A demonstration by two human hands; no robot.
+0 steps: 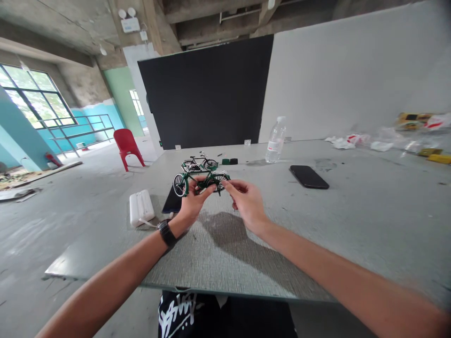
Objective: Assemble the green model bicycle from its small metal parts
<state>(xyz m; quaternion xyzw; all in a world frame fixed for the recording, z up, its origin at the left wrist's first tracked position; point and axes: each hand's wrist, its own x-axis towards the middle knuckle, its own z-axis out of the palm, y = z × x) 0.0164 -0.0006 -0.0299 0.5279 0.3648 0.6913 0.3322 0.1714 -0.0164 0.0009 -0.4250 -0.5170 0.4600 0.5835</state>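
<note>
- Your shirt [183, 314] carries white lettering at the bottom edge of the view, cut off and not readable.
- The bottle [276, 140] has a red and white label, too small to read.
- No writing shows on the phone [309, 177] or the white power bank [141, 208].
- You hold the green bike [200, 180] upright, side-on, just above the table [352, 225], between both hands.
- Your left hand [192, 202] pinches the frame from below, thumb and fingers closed around its middle; there is a black watch [167, 233] on that wrist.
- Your right hand [246, 199] has its fingertips drawn together at the right-end wheel, touching it.
- A second bike [199, 164] stands on the table just behind the green one.
- The power bank lies left of your left wrist; the phone lies well to the right of your right hand.
</note>
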